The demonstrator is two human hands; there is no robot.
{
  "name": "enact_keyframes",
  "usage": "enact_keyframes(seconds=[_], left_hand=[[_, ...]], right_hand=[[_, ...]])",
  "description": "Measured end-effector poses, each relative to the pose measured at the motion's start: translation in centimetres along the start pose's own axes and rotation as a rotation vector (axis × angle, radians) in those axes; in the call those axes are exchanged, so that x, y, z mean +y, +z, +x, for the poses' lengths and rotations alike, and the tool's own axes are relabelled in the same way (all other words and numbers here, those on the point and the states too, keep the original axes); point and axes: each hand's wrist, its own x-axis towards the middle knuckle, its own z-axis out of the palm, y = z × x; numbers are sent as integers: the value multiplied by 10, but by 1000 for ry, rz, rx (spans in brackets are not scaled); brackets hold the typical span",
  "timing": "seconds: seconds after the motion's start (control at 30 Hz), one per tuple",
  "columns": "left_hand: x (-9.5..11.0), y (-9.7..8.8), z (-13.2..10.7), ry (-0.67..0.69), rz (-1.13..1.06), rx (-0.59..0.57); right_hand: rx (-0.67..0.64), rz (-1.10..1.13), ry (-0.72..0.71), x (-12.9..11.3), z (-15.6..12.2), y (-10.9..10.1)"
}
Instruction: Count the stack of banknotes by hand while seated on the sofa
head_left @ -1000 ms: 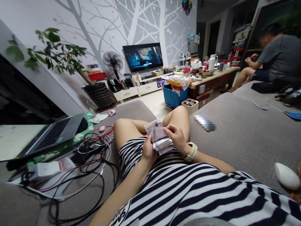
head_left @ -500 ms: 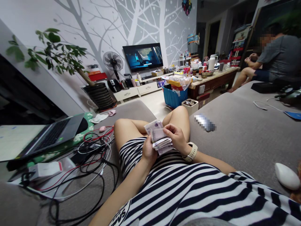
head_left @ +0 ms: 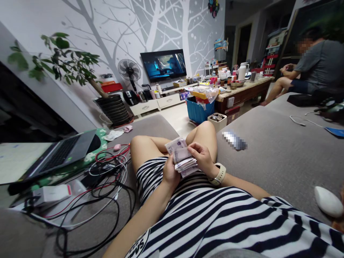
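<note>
Along the left of the grey sofa [head_left: 268, 168], an open laptop [head_left: 61, 154] lies beside a tangle of black, red and white cables [head_left: 107, 179] and a pink computer mouse [head_left: 116, 147], just left of the person's thighs [head_left: 142, 148]. Above the lap, the left hand [head_left: 170, 171] grips a wad of banknotes [head_left: 182, 154], its fingers [head_left: 167, 165] curled around the lower edge. The right hand [head_left: 201, 158], wearing a white watch [head_left: 219, 174], pinches the top notes. Further right, open cushion stretches past a blurred object [head_left: 234, 140] to a white egg-shaped object [head_left: 328, 201] near the frame's right edge.
</note>
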Motion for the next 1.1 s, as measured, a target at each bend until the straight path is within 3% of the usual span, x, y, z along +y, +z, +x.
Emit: enact_keyframes(seconds=[0.63,1.1], left_hand=[[1,-2,-2,-107,-55,8],[7,3,-13,-85,84,6]], right_hand=[[-21,-64,67,-5,-1,1],[104,-120,87,9,5,-3]])
